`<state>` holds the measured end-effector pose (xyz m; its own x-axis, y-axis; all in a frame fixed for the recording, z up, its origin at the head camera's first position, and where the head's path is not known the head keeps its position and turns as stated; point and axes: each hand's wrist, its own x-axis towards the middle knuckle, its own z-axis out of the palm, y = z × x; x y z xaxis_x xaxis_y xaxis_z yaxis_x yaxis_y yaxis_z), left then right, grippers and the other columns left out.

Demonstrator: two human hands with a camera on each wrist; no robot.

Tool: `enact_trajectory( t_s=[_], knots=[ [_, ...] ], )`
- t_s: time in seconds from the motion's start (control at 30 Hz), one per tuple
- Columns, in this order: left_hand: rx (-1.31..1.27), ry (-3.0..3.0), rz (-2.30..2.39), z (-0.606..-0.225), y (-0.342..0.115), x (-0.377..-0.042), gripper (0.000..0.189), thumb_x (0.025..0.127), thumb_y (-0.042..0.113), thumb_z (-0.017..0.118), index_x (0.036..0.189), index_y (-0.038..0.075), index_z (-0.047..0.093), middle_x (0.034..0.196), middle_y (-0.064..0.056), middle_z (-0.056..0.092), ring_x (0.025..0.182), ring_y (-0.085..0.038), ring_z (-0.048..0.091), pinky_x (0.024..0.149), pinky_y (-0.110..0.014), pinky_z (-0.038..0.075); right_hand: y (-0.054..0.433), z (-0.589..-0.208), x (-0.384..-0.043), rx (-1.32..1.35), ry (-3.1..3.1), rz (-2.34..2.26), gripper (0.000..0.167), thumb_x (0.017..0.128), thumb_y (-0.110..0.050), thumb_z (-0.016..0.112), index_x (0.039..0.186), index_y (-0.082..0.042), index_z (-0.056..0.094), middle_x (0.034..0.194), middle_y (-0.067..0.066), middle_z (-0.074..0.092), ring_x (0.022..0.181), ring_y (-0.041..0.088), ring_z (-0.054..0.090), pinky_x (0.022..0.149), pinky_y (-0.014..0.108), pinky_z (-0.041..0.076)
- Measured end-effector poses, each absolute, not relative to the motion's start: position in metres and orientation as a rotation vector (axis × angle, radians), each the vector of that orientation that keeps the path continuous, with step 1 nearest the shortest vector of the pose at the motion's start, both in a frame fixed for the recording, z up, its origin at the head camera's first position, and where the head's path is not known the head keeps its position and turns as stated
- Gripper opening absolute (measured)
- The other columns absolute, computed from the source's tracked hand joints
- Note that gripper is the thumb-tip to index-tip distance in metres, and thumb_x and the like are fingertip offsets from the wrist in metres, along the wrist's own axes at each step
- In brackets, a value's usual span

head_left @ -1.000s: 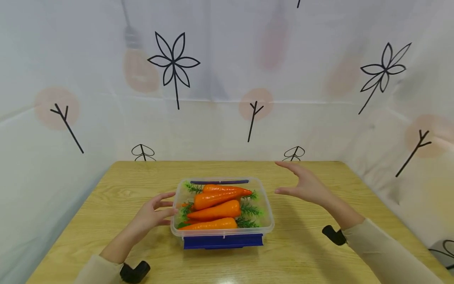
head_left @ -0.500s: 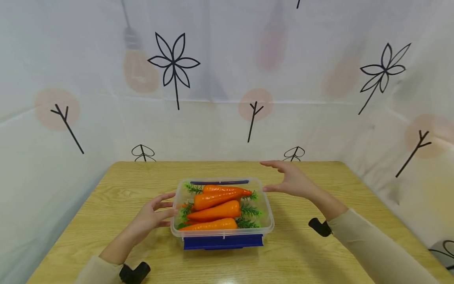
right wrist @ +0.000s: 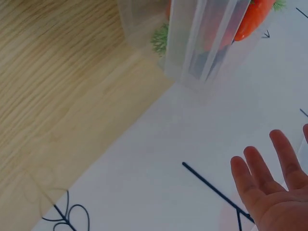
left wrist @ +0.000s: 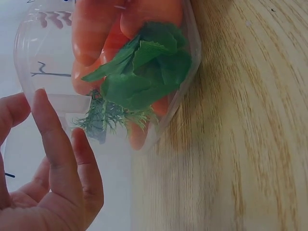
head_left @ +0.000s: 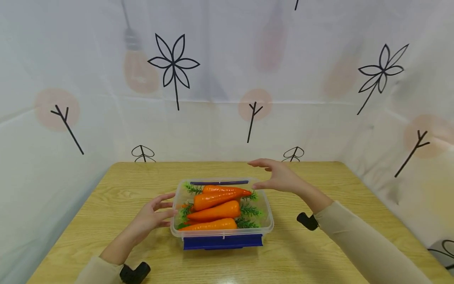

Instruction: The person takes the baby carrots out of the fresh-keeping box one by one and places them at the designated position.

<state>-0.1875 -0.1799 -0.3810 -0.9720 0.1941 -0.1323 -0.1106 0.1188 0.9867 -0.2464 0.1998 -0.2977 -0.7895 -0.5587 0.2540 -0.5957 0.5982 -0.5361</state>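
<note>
The clear container of carrots sits between the tabletop's left and right edges, in from its far edge. My left hand, loosely spread, touches the container's side; my right hand, thumb and fingers parted, holds nothing. I'd keep the left steady and pinch a thick carrot body, avoiding the greens

in the head view the left hand is left of centre in the lower half, fingers apart and loosely bent, pointing right; its forearm rises from the bottom left. the right hand, right of centre and higher, points left, thumb below the fingers with a gap between; its sleeved arm slants in from the lower right.
</note>
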Motion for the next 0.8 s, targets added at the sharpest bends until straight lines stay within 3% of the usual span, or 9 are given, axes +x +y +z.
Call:
enact_trajectory(
  t_s=[0.8],
  knots=[
    [0.078, 2.181, 1.948, -0.382, -0.178, -0.187, 0.059, 0.087, 0.011, 0.066, 0.14, 0.006, 0.039, 0.13, -0.025, 0.041, 0.099, -0.029, 0.057, 0.075, -0.039, 0.053, 0.154, -0.294, -0.266, 1.302, -2.855, 0.964, 0.054, 0.08, -0.022, 0.075, 0.128, -0.009, 0.054, 0.124, 0.007, 0.057, 0.115, 0.027, 0.05, 0.097, 0.05, 0.037]
  ],
)
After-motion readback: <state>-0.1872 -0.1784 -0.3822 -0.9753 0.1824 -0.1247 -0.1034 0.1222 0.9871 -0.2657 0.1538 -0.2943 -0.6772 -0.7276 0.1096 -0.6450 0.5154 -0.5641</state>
